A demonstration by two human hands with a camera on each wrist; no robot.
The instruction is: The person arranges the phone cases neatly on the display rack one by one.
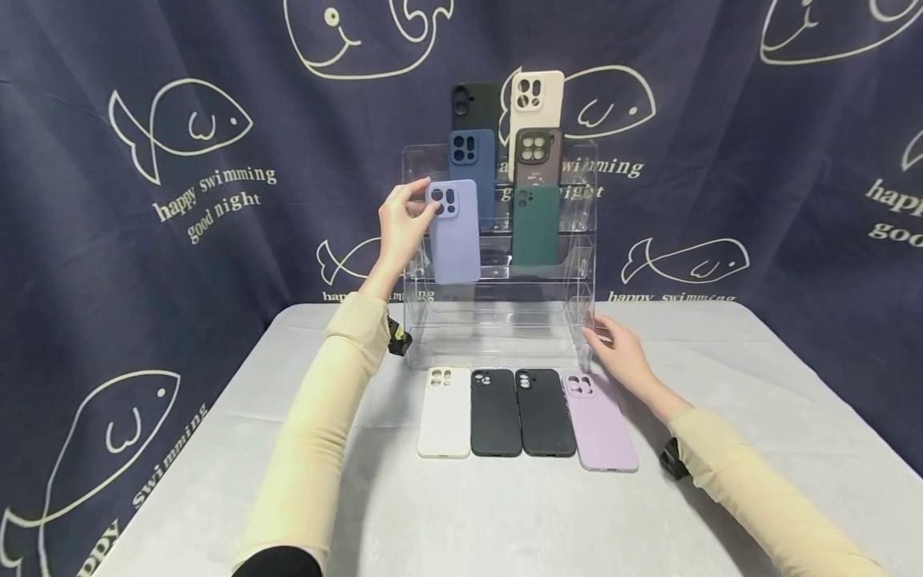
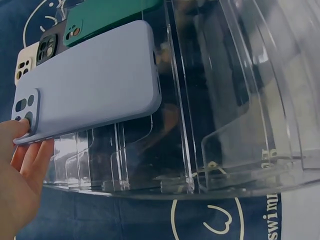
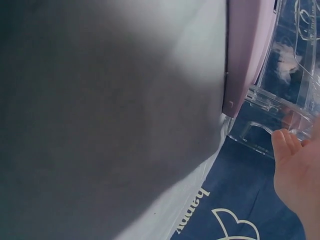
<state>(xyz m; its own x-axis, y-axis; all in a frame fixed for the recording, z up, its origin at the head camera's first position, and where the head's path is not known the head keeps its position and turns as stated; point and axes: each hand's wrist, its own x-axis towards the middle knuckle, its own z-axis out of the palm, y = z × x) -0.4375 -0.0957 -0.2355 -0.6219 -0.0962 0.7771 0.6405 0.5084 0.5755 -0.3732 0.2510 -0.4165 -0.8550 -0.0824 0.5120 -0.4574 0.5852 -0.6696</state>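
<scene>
In the head view, my left hand pinches the camera end of a lavender-blue phone case. Thumb in front and fingers behind, it holds the case upright at the left of a clear tiered display stand. The left wrist view shows the same phone case with the thumb at its camera cutouts. Whether its lower edge touches a tier, I cannot tell. My right hand grips the stand's lower right side; in the right wrist view the hand has its fingertips at the clear panel.
Upright on the stand are a black case, a blue case, a cream case, a brown clear-backed case and a green case. Before it lie a white case, two black ones and a pink-purple case.
</scene>
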